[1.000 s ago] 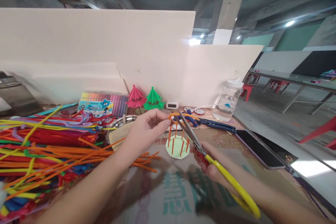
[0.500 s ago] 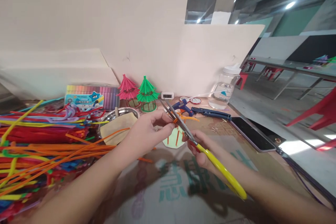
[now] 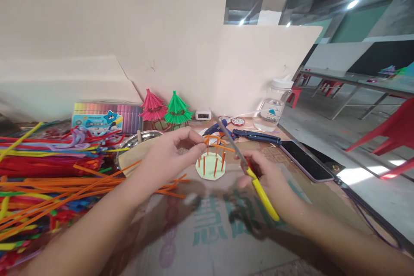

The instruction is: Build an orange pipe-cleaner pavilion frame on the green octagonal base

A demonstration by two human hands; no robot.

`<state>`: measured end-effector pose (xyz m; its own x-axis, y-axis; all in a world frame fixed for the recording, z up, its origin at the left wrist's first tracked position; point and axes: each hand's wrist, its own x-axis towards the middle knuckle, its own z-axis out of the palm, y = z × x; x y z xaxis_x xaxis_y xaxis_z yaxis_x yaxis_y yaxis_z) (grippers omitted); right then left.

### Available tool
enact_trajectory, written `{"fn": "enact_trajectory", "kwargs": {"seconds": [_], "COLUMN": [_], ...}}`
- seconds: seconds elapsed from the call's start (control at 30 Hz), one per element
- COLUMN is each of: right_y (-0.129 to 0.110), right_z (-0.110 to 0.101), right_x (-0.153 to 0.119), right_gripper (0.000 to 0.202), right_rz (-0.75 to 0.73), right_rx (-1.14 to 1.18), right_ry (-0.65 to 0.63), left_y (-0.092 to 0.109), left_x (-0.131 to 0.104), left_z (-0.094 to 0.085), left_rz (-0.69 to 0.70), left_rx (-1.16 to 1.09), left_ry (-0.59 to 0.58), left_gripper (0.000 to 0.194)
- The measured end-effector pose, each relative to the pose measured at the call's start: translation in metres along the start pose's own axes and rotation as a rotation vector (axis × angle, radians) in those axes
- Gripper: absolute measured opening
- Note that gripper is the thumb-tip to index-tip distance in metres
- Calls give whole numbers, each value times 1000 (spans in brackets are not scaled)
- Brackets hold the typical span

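Head view: yellow-handled scissors [image 3: 241,156] gripped in right hand [image 3: 263,170], blades jutting beyond fingers, long axis slanting forward-left, tips away from body; orange pipe cleaner [image 3: 228,149] pinched in left hand [image 3: 171,153], near pale green base [image 3: 210,168]

A hand could pass over the bare cardboard [image 3: 181,233] between the forearms, from the table's near side up to the pale base [image 3: 210,167]. Heaped pipe cleaners [image 3: 58,164] blocked the left; the glue gun [image 3: 217,127] and bottle [image 3: 273,110] obstructed the far edge, the phone [image 3: 305,160] the right.
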<state>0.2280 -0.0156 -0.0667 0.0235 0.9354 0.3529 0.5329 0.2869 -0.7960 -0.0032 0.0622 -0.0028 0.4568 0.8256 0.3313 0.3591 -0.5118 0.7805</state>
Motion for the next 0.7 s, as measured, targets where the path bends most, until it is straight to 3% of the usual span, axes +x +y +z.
{"fn": "enact_trajectory", "kwargs": {"seconds": [0.13, 0.2, 0.3, 0.4, 0.5, 0.7], "right_y": [12, 24, 49, 72, 85, 77], "right_z": [-29, -47, -62, -59, -53, -57], "right_x": [21, 32, 42, 41, 38, 41], "right_gripper": [34, 33, 38, 33, 29, 27], "right_rz": [-29, 15, 176, 245, 204, 47], "right_rx": [-185, -404, -684, -781, -851, -892], "right_ry": [62, 9, -198, -344, -412, -468], "left_y": [-8, -14, -20, -22, -23, -21], "left_x": [6, 10, 14, 16, 15, 13], "left_z": [-16, -21, -23, -21, -20, -21], "left_rz": [-31, -7, 53, 90, 59, -10], "left_rx": [-8, -40, -108, -137, -60, 127], "left_ry": [86, 112, 139, 155, 114, 112], "left_gripper": [26, 29, 39, 30, 20, 29]}}
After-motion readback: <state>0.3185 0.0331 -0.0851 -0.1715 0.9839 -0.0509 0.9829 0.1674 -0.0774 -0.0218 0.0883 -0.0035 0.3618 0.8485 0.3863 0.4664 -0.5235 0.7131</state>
